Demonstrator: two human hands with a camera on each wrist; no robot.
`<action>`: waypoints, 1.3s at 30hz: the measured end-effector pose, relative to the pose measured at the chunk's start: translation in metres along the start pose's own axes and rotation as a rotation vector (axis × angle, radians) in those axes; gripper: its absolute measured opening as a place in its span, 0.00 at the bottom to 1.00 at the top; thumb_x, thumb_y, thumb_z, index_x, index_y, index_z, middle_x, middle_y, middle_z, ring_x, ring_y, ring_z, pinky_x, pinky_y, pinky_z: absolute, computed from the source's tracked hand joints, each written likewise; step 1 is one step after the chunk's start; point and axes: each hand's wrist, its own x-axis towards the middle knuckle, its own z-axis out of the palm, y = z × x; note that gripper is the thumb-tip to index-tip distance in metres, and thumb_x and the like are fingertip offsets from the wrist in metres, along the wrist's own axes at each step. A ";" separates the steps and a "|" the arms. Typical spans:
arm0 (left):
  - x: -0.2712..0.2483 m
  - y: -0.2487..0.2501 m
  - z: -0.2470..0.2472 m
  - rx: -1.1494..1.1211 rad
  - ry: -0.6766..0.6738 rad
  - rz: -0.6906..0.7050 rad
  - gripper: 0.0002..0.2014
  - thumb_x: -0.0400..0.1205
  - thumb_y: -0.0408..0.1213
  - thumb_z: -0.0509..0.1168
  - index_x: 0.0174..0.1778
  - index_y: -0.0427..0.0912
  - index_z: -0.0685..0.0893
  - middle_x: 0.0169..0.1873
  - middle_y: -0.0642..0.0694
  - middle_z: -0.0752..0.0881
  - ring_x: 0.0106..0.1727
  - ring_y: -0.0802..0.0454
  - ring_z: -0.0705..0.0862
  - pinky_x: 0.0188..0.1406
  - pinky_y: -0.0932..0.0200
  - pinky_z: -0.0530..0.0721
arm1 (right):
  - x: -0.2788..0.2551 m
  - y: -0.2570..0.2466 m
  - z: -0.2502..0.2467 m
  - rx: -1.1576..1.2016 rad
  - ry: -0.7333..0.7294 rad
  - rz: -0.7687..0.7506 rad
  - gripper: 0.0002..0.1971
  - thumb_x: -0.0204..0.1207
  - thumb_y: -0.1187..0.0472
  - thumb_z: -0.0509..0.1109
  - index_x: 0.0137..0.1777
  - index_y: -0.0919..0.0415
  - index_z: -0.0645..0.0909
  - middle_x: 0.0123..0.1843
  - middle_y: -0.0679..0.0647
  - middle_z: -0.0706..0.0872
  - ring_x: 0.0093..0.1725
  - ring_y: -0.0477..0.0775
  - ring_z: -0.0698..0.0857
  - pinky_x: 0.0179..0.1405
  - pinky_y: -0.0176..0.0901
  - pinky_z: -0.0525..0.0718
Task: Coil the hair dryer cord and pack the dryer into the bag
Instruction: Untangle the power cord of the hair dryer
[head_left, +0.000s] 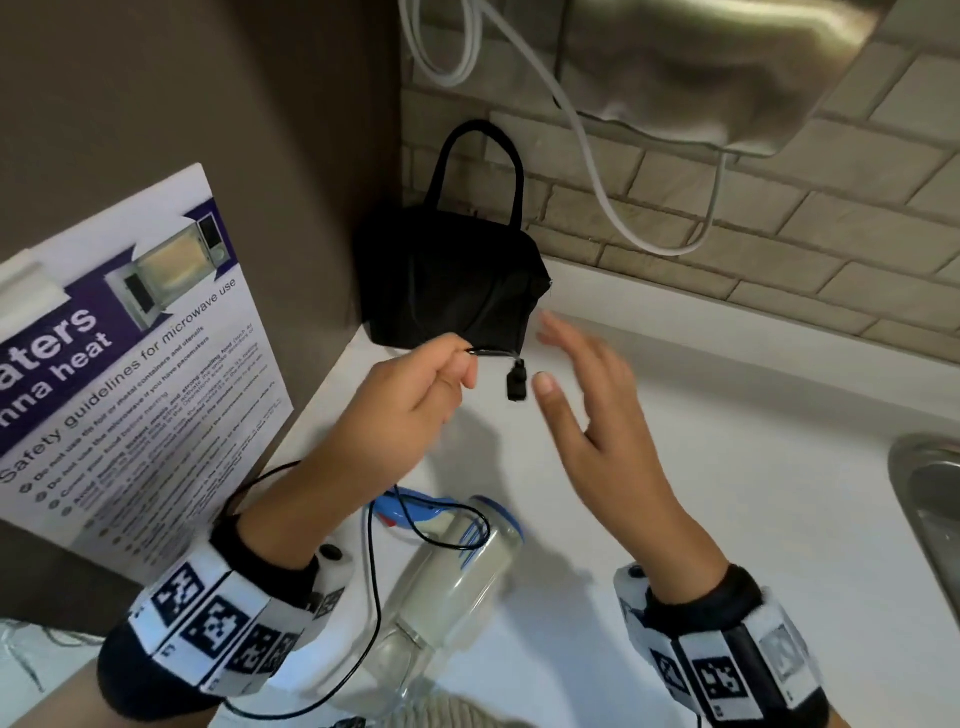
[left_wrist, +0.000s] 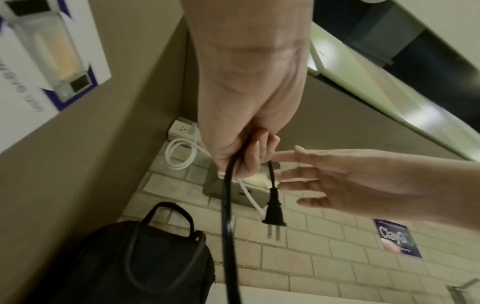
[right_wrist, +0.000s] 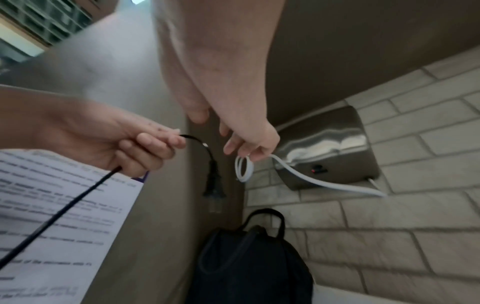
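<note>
A black cord (head_left: 373, 587) runs from the white and blue hair dryer (head_left: 457, 566), which lies on the white counter (head_left: 753, 467) between my wrists. My left hand (head_left: 462, 364) pinches the cord a little behind its black two-pin plug (head_left: 517, 385), and the plug (left_wrist: 274, 211) dangles free. My right hand (head_left: 561, 364) hovers just right of the plug with fingers straight and spread, holding nothing. The black bag (head_left: 452, 280) with loop handles stands in the corner right behind both hands. In the right wrist view the plug (right_wrist: 213, 183) hangs above the bag (right_wrist: 246, 263).
A microwave safety poster (head_left: 130, 374) covers the brown panel on the left. A steel hand dryer (head_left: 727, 78) and its white cable (head_left: 587, 150) hang on the brick wall above the bag. A sink rim (head_left: 930, 499) shows at the right edge.
</note>
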 end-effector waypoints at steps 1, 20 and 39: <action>-0.001 0.006 0.003 0.036 -0.032 0.031 0.12 0.88 0.41 0.52 0.41 0.46 0.76 0.25 0.52 0.71 0.27 0.57 0.68 0.26 0.60 0.68 | 0.002 -0.003 0.003 -0.071 -0.062 -0.042 0.21 0.85 0.50 0.56 0.77 0.46 0.65 0.65 0.44 0.78 0.65 0.45 0.74 0.68 0.39 0.66; -0.006 -0.065 -0.031 -0.311 0.085 -0.341 0.18 0.89 0.33 0.47 0.34 0.43 0.72 0.26 0.52 0.71 0.30 0.61 0.77 0.44 0.63 0.76 | -0.002 0.127 -0.049 0.015 0.176 0.659 0.16 0.86 0.54 0.52 0.39 0.57 0.74 0.29 0.53 0.74 0.26 0.52 0.72 0.19 0.38 0.69; 0.019 -0.113 -0.031 -0.049 0.289 -0.460 0.11 0.86 0.41 0.57 0.46 0.48 0.84 0.55 0.51 0.83 0.56 0.53 0.79 0.50 0.61 0.74 | -0.039 0.199 -0.084 0.261 0.421 1.183 0.17 0.85 0.59 0.53 0.38 0.62 0.77 0.30 0.56 0.74 0.28 0.54 0.75 0.26 0.43 0.74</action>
